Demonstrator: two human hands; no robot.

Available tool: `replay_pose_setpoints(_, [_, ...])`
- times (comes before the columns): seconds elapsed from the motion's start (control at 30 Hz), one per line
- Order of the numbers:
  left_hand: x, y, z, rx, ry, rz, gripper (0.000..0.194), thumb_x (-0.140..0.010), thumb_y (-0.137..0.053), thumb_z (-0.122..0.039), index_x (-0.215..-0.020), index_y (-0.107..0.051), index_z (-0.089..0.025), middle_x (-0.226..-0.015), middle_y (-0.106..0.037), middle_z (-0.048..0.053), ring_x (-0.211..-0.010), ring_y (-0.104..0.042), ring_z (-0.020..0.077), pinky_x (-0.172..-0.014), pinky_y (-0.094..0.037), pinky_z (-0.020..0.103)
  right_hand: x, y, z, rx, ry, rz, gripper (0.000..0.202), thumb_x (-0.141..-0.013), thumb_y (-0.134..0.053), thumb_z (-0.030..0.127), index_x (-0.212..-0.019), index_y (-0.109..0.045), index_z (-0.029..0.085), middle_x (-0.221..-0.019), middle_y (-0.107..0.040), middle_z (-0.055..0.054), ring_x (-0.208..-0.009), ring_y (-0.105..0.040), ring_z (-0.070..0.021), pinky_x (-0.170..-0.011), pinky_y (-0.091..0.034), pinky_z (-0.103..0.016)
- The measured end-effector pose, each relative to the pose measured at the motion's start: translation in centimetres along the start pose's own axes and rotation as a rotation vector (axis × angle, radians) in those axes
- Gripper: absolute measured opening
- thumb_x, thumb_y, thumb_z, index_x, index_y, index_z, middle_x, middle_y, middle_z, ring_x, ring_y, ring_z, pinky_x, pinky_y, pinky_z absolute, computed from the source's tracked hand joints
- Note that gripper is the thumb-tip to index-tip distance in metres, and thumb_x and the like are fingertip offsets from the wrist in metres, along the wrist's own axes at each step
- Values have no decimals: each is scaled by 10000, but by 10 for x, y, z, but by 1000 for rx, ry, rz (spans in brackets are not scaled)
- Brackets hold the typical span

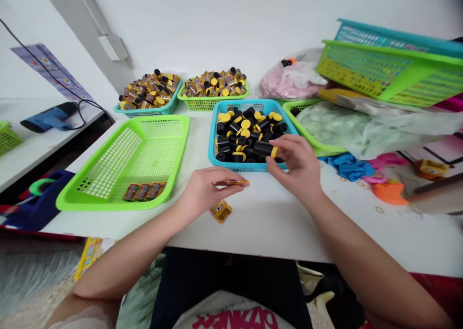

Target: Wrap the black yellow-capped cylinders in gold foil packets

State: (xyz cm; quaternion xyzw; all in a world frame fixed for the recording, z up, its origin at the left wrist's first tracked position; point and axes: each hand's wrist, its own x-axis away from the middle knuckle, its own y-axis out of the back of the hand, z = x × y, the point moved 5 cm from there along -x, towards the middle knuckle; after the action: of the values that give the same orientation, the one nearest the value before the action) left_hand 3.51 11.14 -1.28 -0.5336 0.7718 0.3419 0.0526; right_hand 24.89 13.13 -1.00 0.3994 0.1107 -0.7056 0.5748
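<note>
My left hand (211, 186) pinches a small printed label sleeve (237, 182), orange-yellow and seen nearly edge-on. Below it on the white table (271, 223) lies a little stack of similar yellow labels (221, 211). Between thumb and fingers, my right hand (296, 165) grips a black canister with a yellow cap (265, 149), held at the front right of a blue basket (212, 145). That basket is full of loose black canisters (249, 112) with yellow caps. Several labelled canisters (144, 191) lie in a row at the near end of a green basket (181, 136) on the left.
Two baskets heaped with labelled canisters (150, 90) stand against the wall. Stacked baskets (390, 73) and plastic bags (336, 121) crowd the right, with balloons (390, 191) before them. On the left are a blue heat gun (52, 119) with a cord and a tape dispenser (45, 198).
</note>
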Motion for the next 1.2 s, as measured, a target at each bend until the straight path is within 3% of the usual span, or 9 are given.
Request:
replay_pose_setpoints(0.1, [-11, -18, 22, 273, 193, 32, 320, -769, -811, -275, -1053, -707, -172, -809, -759, 11, -761, -749, 180, -721, -602, 265, 2, -6, -1, -273, -175, 83, 332, -805, -729, 369, -1112, -651, 271, -1022, -620, -58, -712, -621, -150, -648, -567, -332])
replay_pose_setpoints(0.23, [-5, -28, 41, 413, 280, 61, 546, -789, -784, -255, -1257, -507, -217, -809, -758, -18, -821, -758, 192, -798, -583, 308, 8, -10, -7, -469, -355, 163, 326, -835, -729, 429, -1111, -665, 268, -796, -647, 0, -611, -613, -137, -618, -537, -316])
replay_pose_setpoints(0.37, [3, -27, 50, 373, 275, 126, 554, -863, -712, -286, -1316, -398, -234, -866, -774, 18, -840, -758, 196, -828, -574, 338, 13, -15, -14, -575, -438, 271, 273, -845, -733, 418, -1042, -700, 231, -706, -650, 12, -596, -622, -136, -620, -528, -308])
replay_pose_setpoints(0.47, [7, -25, 51, 345, 239, 136, 590, -932, -636, -327, -1401, -296, -215, -785, -758, 19, -785, -755, 192, -803, -576, 337, 15, -19, -17, -627, -478, 336, 261, -845, -739, 394, -1039, -706, 222, -716, -672, 8, -580, -620, -128, -597, -520, -296])
replay_pose_setpoints(0.6, [8, -27, 48, 357, 119, 162, 728, -961, -585, -323, -1481, -90, -201, -745, -718, 4, -705, -738, 179, -705, -582, 298, 15, -24, -17, -660, -561, 360, 282, -814, -760, 424, -980, -718, 201, -694, -675, 1, -540, -607, -128, -539, -520, -294])
replay_pose_setpoints(0.7, [9, -29, 48, 337, 87, 157, 747, -970, -559, -314, -1484, -29, -202, -765, -704, 10, -695, -726, 173, -678, -581, 293, 15, -27, -16, -716, -622, 380, 296, -779, -779, 450, -892, -723, 183, -662, -669, -4, -476, -582, -122, -451, -492, -279])
replay_pose_setpoints(0.97, [10, -22, 50, 347, 102, 47, 767, -975, -549, -396, -1486, -5, -216, -807, -723, 30, -728, -733, 196, -732, -602, 344, 21, -31, -23, -643, -683, 497, 347, -798, -753, 489, -911, -716, 164, -573, -658, -3, -428, -573, -125, -420, -456, -257])
replay_pose_setpoints(1.1, [10, -23, 51, 422, 131, 12, 865, -932, -627, -402, -1499, 12, -266, -902, -740, 53, -744, -746, 197, -751, -619, 361, 21, -31, -16, -508, -608, 593, 314, -783, -779, 443, -922, -716, 168, -546, -641, 7, -472, -585, -121, -462, -486, -248])
replay_pose_setpoints(1.2, [7, -27, 47, 546, 122, 48, 969, -898, -680, -316, -1516, 67, -318, -978, -742, 52, -762, -748, 180, -746, -629, 350, 17, -29, -9, -465, -508, 574, 315, -747, -819, 358, -994, -719, 191, -685, -662, -6, -566, -613, -117, -490, -508, -235])
